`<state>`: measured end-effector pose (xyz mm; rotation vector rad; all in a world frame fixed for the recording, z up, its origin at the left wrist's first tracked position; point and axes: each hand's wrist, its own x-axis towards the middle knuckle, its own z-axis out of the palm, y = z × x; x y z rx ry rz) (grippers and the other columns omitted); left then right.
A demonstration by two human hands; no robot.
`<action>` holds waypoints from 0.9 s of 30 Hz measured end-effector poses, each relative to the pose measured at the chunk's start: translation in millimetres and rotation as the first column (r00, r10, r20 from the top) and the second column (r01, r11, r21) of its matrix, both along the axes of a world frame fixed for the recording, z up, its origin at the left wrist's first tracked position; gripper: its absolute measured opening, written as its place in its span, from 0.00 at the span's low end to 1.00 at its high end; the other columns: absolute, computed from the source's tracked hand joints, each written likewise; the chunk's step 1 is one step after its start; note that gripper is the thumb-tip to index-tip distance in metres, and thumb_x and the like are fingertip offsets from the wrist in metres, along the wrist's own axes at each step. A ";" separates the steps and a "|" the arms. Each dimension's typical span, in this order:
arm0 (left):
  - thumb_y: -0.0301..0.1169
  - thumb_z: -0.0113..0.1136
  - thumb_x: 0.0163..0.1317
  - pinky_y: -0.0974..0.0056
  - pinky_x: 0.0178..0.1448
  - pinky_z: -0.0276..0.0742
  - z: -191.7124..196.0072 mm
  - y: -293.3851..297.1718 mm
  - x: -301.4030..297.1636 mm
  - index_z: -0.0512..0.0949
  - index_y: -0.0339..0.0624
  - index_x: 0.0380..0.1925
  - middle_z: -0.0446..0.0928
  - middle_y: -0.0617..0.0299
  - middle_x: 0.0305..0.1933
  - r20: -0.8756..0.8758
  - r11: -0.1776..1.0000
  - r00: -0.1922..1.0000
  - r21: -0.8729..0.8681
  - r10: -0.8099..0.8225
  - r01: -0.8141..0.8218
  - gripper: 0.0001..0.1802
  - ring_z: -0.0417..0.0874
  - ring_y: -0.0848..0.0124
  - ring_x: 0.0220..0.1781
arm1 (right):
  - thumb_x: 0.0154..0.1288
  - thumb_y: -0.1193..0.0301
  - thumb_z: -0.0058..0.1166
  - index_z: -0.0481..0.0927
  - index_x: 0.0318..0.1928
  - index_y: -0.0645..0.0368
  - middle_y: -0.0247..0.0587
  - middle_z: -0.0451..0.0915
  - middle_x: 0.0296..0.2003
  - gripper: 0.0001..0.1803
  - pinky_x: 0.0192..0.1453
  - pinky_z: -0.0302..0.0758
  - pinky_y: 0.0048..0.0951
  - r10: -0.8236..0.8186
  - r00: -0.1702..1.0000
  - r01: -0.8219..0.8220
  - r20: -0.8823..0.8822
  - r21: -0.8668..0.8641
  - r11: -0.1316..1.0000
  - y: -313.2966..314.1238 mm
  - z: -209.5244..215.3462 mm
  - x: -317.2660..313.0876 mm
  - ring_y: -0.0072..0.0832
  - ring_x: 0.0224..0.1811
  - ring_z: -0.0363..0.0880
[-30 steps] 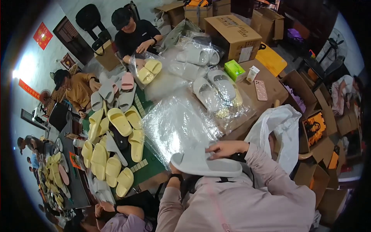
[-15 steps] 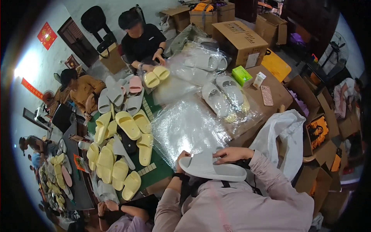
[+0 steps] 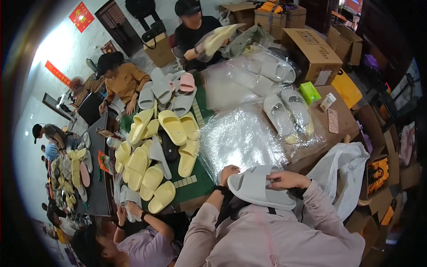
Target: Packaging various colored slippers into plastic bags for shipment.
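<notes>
At near edge of tabletop (image 3: 347, 127), light gray slide (image 3: 255, 188) held up in front of wearer's torso, toe pointing left. Left hand (image 3: 229, 174) at toe end, fingers half hidden, can't tell if pinching. Right hand (image 3: 288, 180) has fingers bent in at strap edge, looks like pinching it. Tips for steadying it, imo: share weight between 2 hands, go light on strap so foam doesn't crease, keep sole clear of shiny clear plastic (image 3: 244, 138) just beyond.

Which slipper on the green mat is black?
The black slipper between a grey slipper, left, and a yellow slipper, right; the others showing there are yellow, grey or pink.
</notes>
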<state>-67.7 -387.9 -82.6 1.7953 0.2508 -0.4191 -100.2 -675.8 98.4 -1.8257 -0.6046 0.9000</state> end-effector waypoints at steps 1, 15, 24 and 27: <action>0.30 0.61 0.50 0.68 0.34 0.75 1.5 0.9 -0.8 0.81 0.37 0.31 0.81 0.55 0.27 0.001 1.000 1.000 0.001 0.006 -0.006 0.10 0.81 0.70 0.29 | 0.61 0.61 0.53 0.70 0.55 0.62 0.50 0.76 0.43 0.25 0.47 0.69 0.26 0.008 1.000 -0.008 0.023 0.017 1.000 1.0 -0.6 2.8 0.29 0.41 0.74; 0.33 0.59 0.54 0.62 0.34 0.75 -16.0 17.5 -9.3 0.78 0.35 0.29 0.80 0.53 0.24 0.173 0.985 0.981 0.135 0.087 -0.111 0.11 0.81 0.62 0.28 | 0.62 0.64 0.54 0.70 0.54 0.66 0.49 0.74 0.50 0.24 0.54 0.66 0.26 0.087 0.996 -0.087 0.008 0.060 0.994 28.8 -9.3 19.9 0.31 0.51 0.73; 0.38 0.51 0.56 0.53 0.60 0.64 -70.1 12.8 -19.8 0.66 0.50 0.58 0.60 0.48 0.63 0.338 0.960 0.941 -0.258 -0.014 0.107 0.27 0.66 0.52 0.60 | 0.61 0.59 0.54 0.71 0.56 0.60 0.45 0.78 0.40 0.26 0.47 0.68 0.25 0.049 0.998 -0.050 0.046 0.018 0.999 25.4 -7.9 11.3 0.25 0.39 0.73; 0.41 0.48 0.57 0.50 0.58 0.63 -31.5 -14.5 -12.3 0.64 0.54 0.59 0.63 0.47 0.61 0.228 0.509 0.738 0.843 -0.634 0.176 0.27 0.67 0.53 0.59 | 0.61 0.59 0.54 0.71 0.55 0.61 0.45 0.78 0.38 0.26 0.44 0.68 0.25 -0.032 0.998 0.033 0.060 -0.013 0.999 8.3 -10.8 4.1 0.24 0.36 0.71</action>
